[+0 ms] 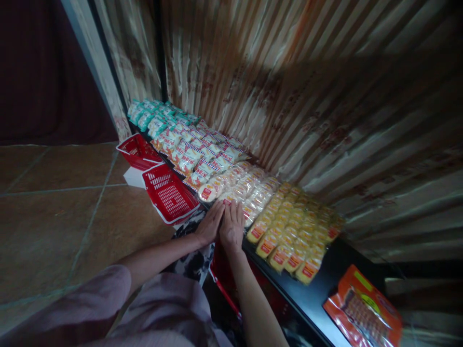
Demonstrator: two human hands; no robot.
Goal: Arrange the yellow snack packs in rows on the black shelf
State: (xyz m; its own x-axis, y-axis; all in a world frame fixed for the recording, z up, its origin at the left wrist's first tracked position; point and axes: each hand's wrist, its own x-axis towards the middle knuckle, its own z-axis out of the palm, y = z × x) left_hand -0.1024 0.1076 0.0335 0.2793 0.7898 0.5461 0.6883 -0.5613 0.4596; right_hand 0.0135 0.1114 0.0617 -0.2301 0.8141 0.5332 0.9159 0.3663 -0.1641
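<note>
Side by side, my left hand (211, 224) and my right hand (232, 226) rest at the front edge of the rows of clear-wrapped, pale round snacks (258, 196). The fingers of both stretch forward against the front packs, partly covering them, and neither hand grips a pack. To the right stand rows of yellow-wrapped snacks (289, 226) with red-and-orange labels. On the left, the pale snacks border white bags with red lettering (188, 156); teal-and-white packets (157, 120) sit beyond those at the far end.
A long black table (307, 301) carries all the goods along a pleated patterned curtain (325, 106). An orange-red snack bag (365, 311) lies at its right end. Red baskets (171, 193) stand along the left front, with a further red basket (226, 284) under my forearms.
</note>
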